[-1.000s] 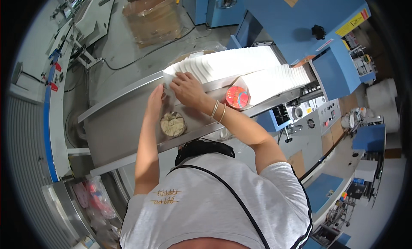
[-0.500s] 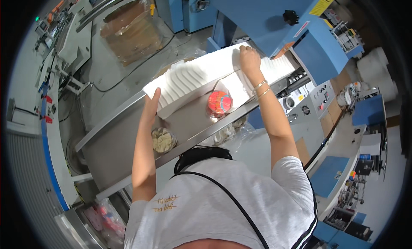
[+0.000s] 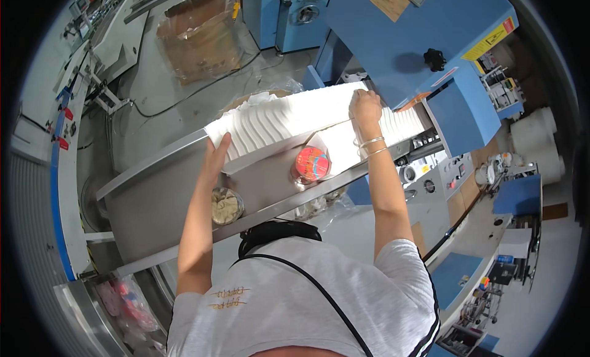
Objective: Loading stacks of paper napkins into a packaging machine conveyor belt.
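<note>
A long stack of thin white sheets (image 3: 270, 124), with wavy layered edges, lies along the far side of a sloping metal trough (image 3: 160, 200). My left hand (image 3: 217, 155) grips its left end, thumb on the near side and the other fingers mostly hidden. At the right end, my right hand (image 3: 367, 108) has its fingers bent over the stack's top. More white layered sheets (image 3: 399, 128) sit beyond that hand, by the blue machine. Nearer me stands a round tub with a red and pink top (image 3: 311, 164). A clear round container with cream-coloured contents (image 3: 227, 206) is beside my left forearm.
A large blue machine (image 3: 405, 49) with a black knob rises at the far right. Beyond the trough, a plastic-lined carton (image 3: 203, 43) stands on the floor, with a cable nearby. Plastic bags (image 3: 132, 305) lie at lower left, and a control panel (image 3: 455, 172) is at right.
The whole view has shifted, with the blue machine sitting lower in the picture. Both hands keep their places at the stack's ends, and the stack appears slightly more level.
</note>
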Motion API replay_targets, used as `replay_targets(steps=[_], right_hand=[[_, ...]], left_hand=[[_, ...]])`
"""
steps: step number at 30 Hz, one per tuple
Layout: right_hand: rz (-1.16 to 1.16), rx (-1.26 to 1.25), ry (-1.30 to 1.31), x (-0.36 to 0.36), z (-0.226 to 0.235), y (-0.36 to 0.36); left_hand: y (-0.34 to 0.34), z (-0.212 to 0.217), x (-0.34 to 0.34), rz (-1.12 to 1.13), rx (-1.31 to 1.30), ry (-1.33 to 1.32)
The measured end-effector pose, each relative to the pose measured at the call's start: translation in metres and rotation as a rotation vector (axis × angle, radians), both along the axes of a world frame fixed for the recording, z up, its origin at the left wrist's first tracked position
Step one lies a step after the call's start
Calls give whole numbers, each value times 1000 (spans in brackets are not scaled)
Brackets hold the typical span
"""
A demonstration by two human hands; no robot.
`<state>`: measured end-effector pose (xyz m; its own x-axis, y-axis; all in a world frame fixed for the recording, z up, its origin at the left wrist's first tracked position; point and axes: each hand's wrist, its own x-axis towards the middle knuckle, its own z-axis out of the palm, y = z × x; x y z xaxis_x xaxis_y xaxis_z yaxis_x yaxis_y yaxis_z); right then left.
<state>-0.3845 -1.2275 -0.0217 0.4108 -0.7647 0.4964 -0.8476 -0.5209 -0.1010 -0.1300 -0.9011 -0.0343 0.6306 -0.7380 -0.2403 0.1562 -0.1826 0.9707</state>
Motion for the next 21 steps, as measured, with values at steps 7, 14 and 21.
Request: replay_targets(steps=[7,14,21], right_hand=[[-2,30,-143,10,4,-13],[-72,155,-168,12,5,-23],[-128,172,-103,13,0,-32]], left_hand=[[0,-7,3,9,0,50],[0,-10,2,27,-32,33],[1,-19,9,12,-35,50]])
